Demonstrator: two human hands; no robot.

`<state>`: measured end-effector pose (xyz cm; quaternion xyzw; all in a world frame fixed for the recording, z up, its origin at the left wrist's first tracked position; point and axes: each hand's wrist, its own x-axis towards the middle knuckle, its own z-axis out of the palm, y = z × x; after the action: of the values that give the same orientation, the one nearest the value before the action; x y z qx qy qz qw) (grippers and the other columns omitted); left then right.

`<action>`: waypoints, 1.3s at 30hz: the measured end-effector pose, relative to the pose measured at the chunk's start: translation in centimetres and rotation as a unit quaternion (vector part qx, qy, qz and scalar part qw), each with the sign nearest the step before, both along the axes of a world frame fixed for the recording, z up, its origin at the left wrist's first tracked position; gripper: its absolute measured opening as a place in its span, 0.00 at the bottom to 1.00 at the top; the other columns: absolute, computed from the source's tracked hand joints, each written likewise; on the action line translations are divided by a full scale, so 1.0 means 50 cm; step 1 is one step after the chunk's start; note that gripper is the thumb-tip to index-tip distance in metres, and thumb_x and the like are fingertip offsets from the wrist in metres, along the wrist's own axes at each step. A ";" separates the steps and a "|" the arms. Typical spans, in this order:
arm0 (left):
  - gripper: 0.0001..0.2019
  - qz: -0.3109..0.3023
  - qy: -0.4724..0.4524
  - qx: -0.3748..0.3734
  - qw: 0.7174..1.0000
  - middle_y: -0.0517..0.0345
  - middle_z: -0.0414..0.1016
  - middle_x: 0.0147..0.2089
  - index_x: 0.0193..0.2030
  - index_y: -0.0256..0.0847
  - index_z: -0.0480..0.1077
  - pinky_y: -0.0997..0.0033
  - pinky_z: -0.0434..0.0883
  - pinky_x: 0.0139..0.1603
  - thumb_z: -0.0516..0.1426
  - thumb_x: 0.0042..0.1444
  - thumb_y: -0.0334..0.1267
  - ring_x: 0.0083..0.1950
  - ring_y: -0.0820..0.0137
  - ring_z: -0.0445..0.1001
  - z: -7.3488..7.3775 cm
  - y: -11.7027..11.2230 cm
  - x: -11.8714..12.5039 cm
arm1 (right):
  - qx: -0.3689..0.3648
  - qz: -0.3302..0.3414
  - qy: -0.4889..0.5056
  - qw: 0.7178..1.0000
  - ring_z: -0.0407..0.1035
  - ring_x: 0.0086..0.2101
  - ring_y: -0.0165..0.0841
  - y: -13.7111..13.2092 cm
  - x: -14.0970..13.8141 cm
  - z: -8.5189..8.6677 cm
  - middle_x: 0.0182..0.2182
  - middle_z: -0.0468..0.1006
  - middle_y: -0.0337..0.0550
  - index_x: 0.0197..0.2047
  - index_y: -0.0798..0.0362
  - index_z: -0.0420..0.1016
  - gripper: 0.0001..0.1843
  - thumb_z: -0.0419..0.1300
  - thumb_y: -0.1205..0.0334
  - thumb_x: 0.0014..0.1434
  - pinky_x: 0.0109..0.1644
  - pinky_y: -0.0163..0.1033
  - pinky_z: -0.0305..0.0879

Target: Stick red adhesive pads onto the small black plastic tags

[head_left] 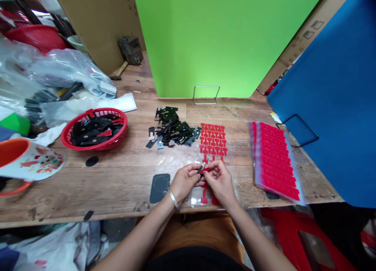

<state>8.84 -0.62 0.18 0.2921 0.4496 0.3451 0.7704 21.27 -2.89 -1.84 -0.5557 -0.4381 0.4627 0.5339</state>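
My left hand (186, 181), with a silver bracelet at the wrist, pinches a small black flat piece (201, 173) that has a metal-coloured end. Against it my right hand (219, 181) grips a small red sticker (205, 170). Fingertips of both hands meet and partly cover the two pieces. Beneath and beyond them lies a clear sheet of red T-shaped stickers (213, 139). Ahead and to the left of the hands is a loose pile of black flat pieces (176, 130), some with metal tabs.
At left stands a red basket (65, 139) filled with black pieces and red ones. An orange-handled mug (44, 161) is beside it. More red sticker sheets (276, 161) lie at right. Green (229, 39) and blue (331, 106) boards stand behind. A dark pad (159, 188) lies near the left hand.
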 end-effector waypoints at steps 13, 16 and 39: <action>0.12 -0.010 0.005 0.006 1.000 0.51 0.76 0.35 0.41 0.33 0.66 0.73 0.72 0.37 0.56 0.48 0.24 0.31 0.73 0.75 -0.006 0.001 -0.001 | -0.002 -0.003 -0.043 0.999 0.63 0.21 0.24 0.002 0.000 -0.007 0.24 0.65 0.32 0.33 0.51 0.61 0.09 0.59 0.65 0.49 0.21 0.28 0.60; 0.13 -0.007 -0.005 0.004 1.000 0.51 0.76 0.35 0.40 0.33 0.67 0.72 0.72 0.37 0.58 0.46 0.25 0.32 0.72 0.76 -0.008 0.001 -0.002 | -0.002 -0.006 -0.053 0.999 0.62 0.20 0.24 0.002 -0.001 -0.005 0.23 0.65 0.32 0.33 0.51 0.61 0.08 0.58 0.65 0.50 0.22 0.28 0.60; 0.16 0.041 0.019 0.011 0.999 0.52 0.77 0.30 0.39 0.32 0.68 0.71 0.73 0.34 0.63 0.43 0.37 0.29 0.70 0.76 -0.007 -0.007 0.011 | 0.061 -0.061 -0.174 0.981 0.65 0.29 0.29 -0.012 -0.006 0.041 0.39 0.67 0.44 0.31 0.51 0.68 0.03 0.56 0.62 0.54 0.32 0.35 0.65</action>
<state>9.37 -0.99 -0.19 0.2885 0.4715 0.3762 0.7436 20.96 -3.50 0.23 -0.6196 -0.5173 0.2978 0.5096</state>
